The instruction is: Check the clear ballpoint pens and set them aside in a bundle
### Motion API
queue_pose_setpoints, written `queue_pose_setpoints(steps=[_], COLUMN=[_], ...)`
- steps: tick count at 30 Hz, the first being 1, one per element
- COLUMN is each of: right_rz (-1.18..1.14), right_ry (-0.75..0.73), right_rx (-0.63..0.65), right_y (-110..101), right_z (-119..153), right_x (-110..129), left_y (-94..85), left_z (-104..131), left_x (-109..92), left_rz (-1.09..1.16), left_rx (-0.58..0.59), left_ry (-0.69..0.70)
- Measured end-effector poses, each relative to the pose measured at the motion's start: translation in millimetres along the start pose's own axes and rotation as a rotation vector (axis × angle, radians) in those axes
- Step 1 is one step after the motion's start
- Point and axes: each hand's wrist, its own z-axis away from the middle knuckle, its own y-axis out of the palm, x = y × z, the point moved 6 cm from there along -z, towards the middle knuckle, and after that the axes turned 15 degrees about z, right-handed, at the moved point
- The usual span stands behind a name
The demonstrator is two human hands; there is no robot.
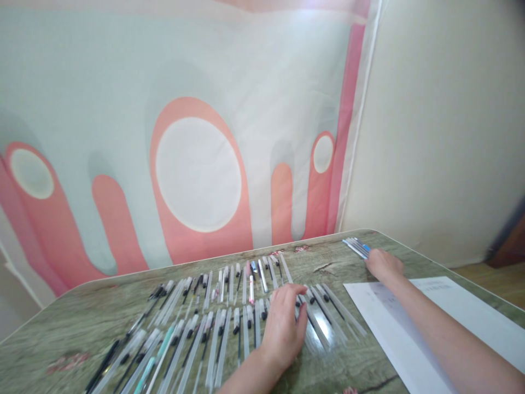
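The left hand (pixel 286 320) is over the two rows of pens (pixel 214 334); its fingers are bent, but there is a gap between the thumb and first finger, so it looks loosely open; the right hand (pixel 383 264) is closed on the near end of a small bunch of pens (pixel 356 247) with some blue on it, close to the far edge of the green table (pixel 320 371); white paper (pixel 379 342) lies under the right arm, to the right of the rows; a cloth (pixel 262 76) with pink shapes hangs behind.
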Motion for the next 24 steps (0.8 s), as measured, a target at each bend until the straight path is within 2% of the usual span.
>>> queue_pose_setpoints(steps=[16, 21, 24], right_rz=[-0.003, -0.017, -0.043], right_ry=[-0.02, -0.048, -0.113], right_rx=[-0.031, -0.059, -0.079], right_y=[-6.4, -19.7, -34.0], right_z=[5.0, 12.1, 19.7], right_x=[2.0, 7.2, 19.7], left_y=[0.4, 1.0, 0.9], left_z=[0.0, 0.5, 0.8], left_x=[-7.8, -8.4, -7.8], left_rz=[-0.004, -0.009, -0.024], left_rx=[0.01, 0.033, 0.046], left_ry=[0.026, 0.034, 0.026])
